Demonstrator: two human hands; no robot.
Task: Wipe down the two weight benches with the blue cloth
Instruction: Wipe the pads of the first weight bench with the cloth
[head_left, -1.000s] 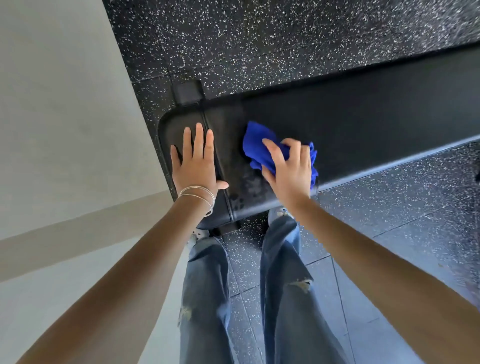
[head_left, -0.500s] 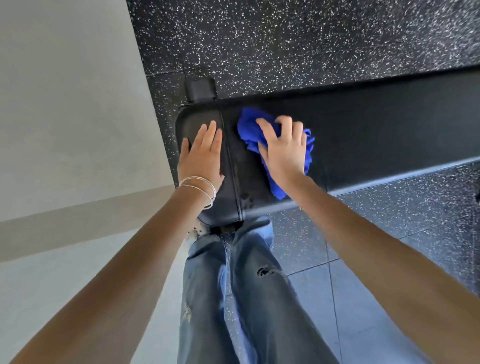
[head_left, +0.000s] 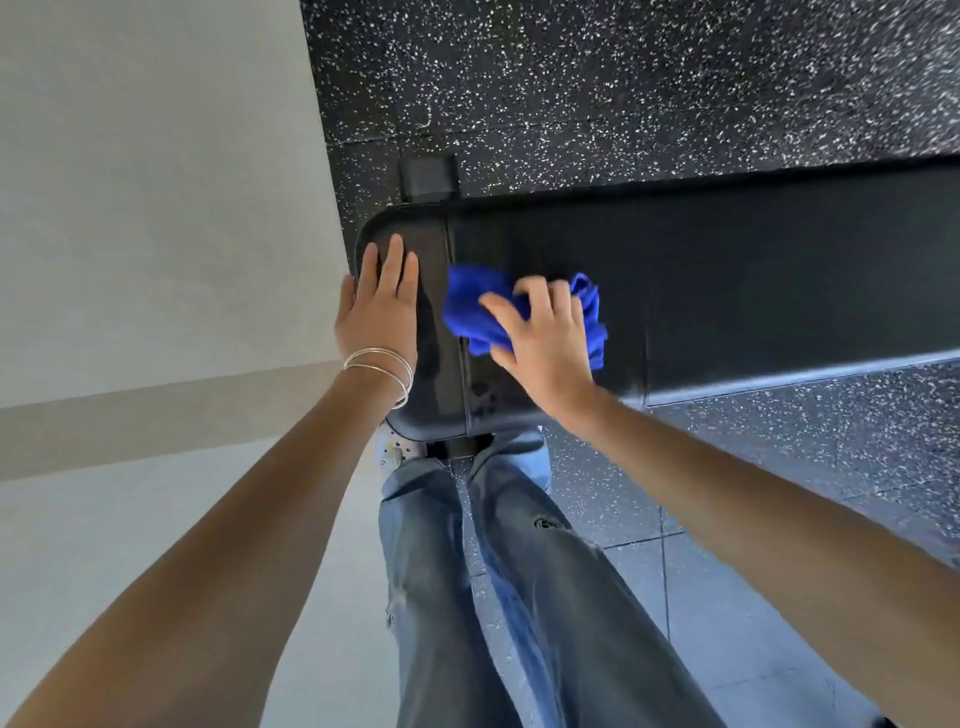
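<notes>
The blue cloth (head_left: 475, 314) lies bunched on the black top of the weight bench (head_left: 769, 291), near its left end and just right of the seam that divides the short end pad from the long pad. The right hand (head_left: 545, 345) sits on top of it – fingers curled down into the folds, thumb stretched out to the left over the cloth – so blue shows on both sides of the hand. The motion blurs the hand slightly. The left hand (head_left: 382, 312) rests flat on the short end pad, fingers straight and close together and pointing away from the person; thin silver bangles (head_left: 382, 366) circle its wrist. The two hands are near each other but apart, with the seam between them. Damp-looking smears show on the pad at its near edge. A dark bench foot (head_left: 428, 176) sticks out at the far left corner. Under the bench runs black speckled flooring (head_left: 623, 78), and a pale wall (head_left: 156, 208) fills the left side. Below, legs in blue jeans (head_left: 441, 571) stand at the bench's near edge, a light shoe (head_left: 390, 448) just visible
</notes>
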